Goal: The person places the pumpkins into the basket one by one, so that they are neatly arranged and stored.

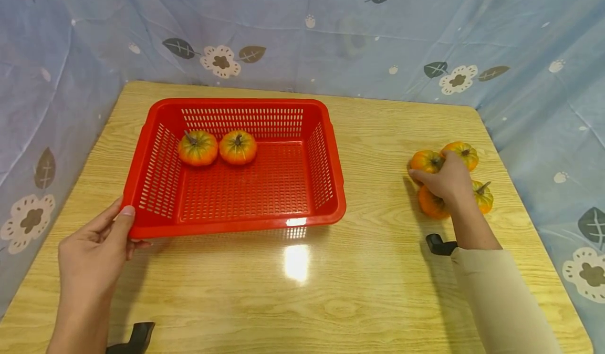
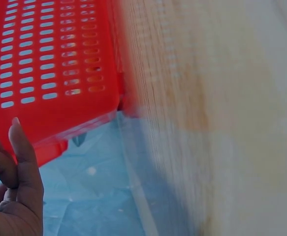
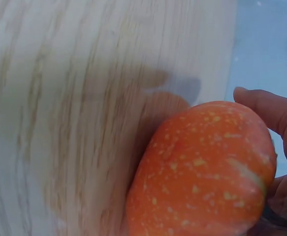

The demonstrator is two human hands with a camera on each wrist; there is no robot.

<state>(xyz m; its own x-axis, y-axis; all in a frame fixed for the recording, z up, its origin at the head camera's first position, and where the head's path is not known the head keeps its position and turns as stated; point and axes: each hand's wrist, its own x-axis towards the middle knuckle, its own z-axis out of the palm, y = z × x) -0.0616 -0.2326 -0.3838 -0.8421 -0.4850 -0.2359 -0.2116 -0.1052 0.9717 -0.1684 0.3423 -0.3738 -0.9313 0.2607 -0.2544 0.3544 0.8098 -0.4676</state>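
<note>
A red plastic basket [image 1: 246,227] stands on the table, and two small orange pumpkins [image 1: 198,149] lie side by side in its back left part. My left hand [image 1: 94,243] pinches the basket's front left corner, thumb on top of the rim and fingers beneath. Off to the right, my right hand [image 1: 449,178] reaches over a cluster of several small pumpkins. Its thumb and fingers are around the back left pumpkin [image 1: 424,159]. In the right wrist view, an orange pumpkin [image 3: 202,172] fills the foreground, with the thumb behind it.
Other pumpkins sit close around the right hand, one behind [image 1: 462,153], one in front [image 1: 431,204] and one to the right [image 1: 484,196]. Wood-grain table [image 1: 368,270] lies between basket and cluster. A patterned blue cloth [image 1: 302,39] hangs around the back and sides.
</note>
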